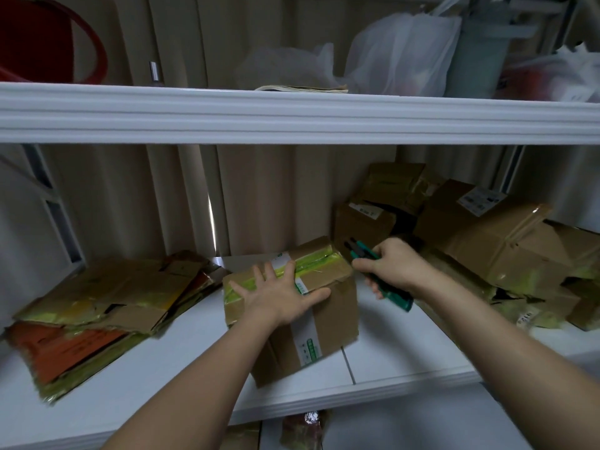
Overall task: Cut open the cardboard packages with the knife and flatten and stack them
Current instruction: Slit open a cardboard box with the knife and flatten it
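Note:
A brown cardboard box (328, 316) sealed with yellow-green tape stands on the white shelf (181, 362) in the middle. My left hand (279, 293) lies flat on its top with spread fingers. My right hand (393, 264) grips a green-handled knife (394, 295) just right of the box's top right corner, its dark tip pointing up and left near the taped seam. A stack of flattened cardboard (97, 303) with orange and yellow-green patches lies at the left.
Several unopened and crumpled cardboard boxes (487, 241) pile up at the right back of the shelf. An upper shelf edge (292, 115) runs across above, carrying plastic bags (399, 53) and a red bucket (48, 37). More cardboard shows below the shelf front.

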